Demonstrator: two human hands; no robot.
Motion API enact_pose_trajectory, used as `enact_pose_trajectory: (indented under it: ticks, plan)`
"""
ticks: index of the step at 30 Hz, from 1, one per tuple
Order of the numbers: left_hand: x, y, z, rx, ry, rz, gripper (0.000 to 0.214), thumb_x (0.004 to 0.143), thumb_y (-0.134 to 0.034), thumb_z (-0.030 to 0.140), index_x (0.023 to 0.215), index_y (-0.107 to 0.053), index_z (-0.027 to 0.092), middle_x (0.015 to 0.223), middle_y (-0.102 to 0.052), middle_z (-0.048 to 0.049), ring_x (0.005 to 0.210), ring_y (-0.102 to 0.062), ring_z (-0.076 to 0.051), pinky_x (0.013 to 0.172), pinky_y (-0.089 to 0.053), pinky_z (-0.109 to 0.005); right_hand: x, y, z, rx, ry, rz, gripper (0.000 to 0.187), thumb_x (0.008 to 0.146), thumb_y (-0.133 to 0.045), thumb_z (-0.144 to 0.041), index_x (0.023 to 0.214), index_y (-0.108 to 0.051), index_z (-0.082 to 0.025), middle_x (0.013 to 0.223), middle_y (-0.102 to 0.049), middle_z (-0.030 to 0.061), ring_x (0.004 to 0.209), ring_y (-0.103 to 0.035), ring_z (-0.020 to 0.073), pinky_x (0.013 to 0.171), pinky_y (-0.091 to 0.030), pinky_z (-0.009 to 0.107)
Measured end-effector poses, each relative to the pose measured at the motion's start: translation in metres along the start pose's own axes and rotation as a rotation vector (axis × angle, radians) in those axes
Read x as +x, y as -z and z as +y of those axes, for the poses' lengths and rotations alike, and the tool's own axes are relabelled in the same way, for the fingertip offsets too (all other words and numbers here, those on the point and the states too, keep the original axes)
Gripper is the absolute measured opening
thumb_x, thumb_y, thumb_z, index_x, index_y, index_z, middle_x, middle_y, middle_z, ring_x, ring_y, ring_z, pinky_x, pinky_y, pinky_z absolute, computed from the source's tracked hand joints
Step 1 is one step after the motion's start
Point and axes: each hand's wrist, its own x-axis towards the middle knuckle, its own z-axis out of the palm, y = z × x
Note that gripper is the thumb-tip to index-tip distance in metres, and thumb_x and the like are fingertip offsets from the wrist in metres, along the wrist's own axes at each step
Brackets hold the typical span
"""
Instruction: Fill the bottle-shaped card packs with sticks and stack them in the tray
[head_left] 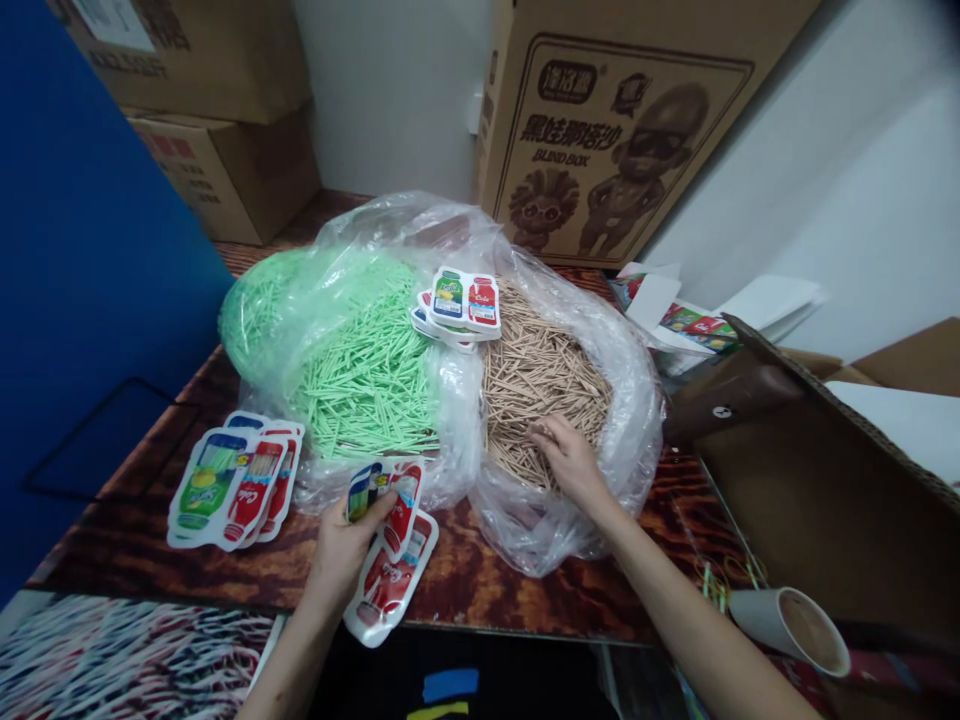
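My left hand [349, 540] is closed round a bottle-shaped blister pack [405, 500] with a green side and a red "Cola" side. Just below it, a second red Cola pack [390, 585] overhangs the table's front edge. My right hand [566, 455] reaches into a clear plastic bag of thin brown sticks [544, 370]. Its fingers are bent together at the pile; whatever they pinch is hidden. Left of these, light green sticks [367, 370] fill another clear bag. Several printed cards [465, 300] lie stacked between the two piles.
Filled blister packs [225, 485] are stacked at the table's left. Cardboard boxes [600, 130] stand behind the bags. An open carton [825, 480] and a paper cup [791, 630] are on the right. A blue panel [90, 300] borders the left side.
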Motion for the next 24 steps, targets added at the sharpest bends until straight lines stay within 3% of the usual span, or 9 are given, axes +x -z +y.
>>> enact_pose_trajectory:
  ticks: [5, 9, 13, 17, 20, 24]
  plan:
    - [-0.001, -0.003, -0.001, -0.064, 0.018, 0.002, 0.030, 0.056, -0.082, 0.029, 0.080, -0.071, 0.014, 0.069, -0.071, -0.0012, 0.061, -0.064, -0.016, 0.057, -0.052, -0.024, -0.001, -0.001, -0.009, 0.679, -0.253, 0.124, 0.022, 0.078, -0.062, -0.040, 0.081, -0.053, -0.021, 0.070, -0.063, 0.0001, 0.071, -0.060, 0.0177, 0.077, -0.046, 0.033]
    - [-0.002, -0.004, 0.000, -0.073, 0.015, 0.021, 0.029, 0.055, -0.083, 0.028, 0.077, -0.071, 0.015, 0.067, -0.071, 0.0001, 0.060, -0.064, -0.015, 0.056, -0.051, -0.022, -0.017, -0.012, -0.028, 1.026, -0.403, -0.001, 0.035, 0.068, -0.074, -0.038, 0.091, -0.056, -0.020, 0.066, -0.061, -0.0031, 0.065, -0.061, 0.0148, 0.072, -0.048, 0.030]
    - [-0.005, -0.004, 0.003, -0.113, 0.017, 0.058, 0.028, 0.053, -0.084, 0.027, 0.074, -0.071, 0.014, 0.068, -0.071, 0.0006, 0.060, -0.063, -0.014, 0.058, -0.051, -0.022, -0.050, -0.045, -0.047, 1.032, -0.329, -0.179, 0.026, 0.076, -0.068, -0.038, 0.089, -0.059, -0.019, 0.068, -0.063, 0.0000, 0.067, -0.060, 0.0152, 0.070, -0.047, 0.029]
    - [-0.006, -0.003, 0.002, -0.108, 0.002, 0.053, 0.025, 0.055, -0.083, 0.028, 0.074, -0.071, 0.015, 0.066, -0.070, 0.0016, 0.059, -0.062, -0.013, 0.058, -0.051, -0.021, -0.078, -0.080, -0.053, 0.726, -0.157, -0.209, 0.017, 0.088, -0.054, -0.035, 0.084, -0.061, -0.020, 0.081, -0.064, 0.0031, 0.081, -0.059, 0.0174, 0.077, -0.044, 0.030]
    - [-0.005, -0.001, -0.001, -0.107, -0.008, 0.031, 0.025, 0.057, -0.082, 0.027, 0.075, -0.071, 0.014, 0.068, -0.070, 0.0012, 0.061, -0.063, -0.013, 0.060, -0.051, -0.021, -0.085, -0.092, -0.050, 0.548, -0.055, -0.189, 0.018, 0.090, -0.049, -0.029, 0.082, -0.062, -0.019, 0.081, -0.061, 0.0029, 0.080, -0.057, 0.0170, 0.075, -0.042, 0.028]
    - [-0.004, 0.003, -0.006, -0.120, -0.011, 0.050, 0.027, 0.056, -0.083, 0.027, 0.076, -0.071, 0.014, 0.069, -0.071, 0.0013, 0.061, -0.062, -0.012, 0.060, -0.050, -0.020, -0.086, -0.094, -0.048, 0.514, -0.007, -0.183, 0.020, 0.092, -0.046, -0.027, 0.083, -0.063, -0.019, 0.081, -0.062, 0.0033, 0.079, -0.057, 0.0172, 0.073, -0.043, 0.028]
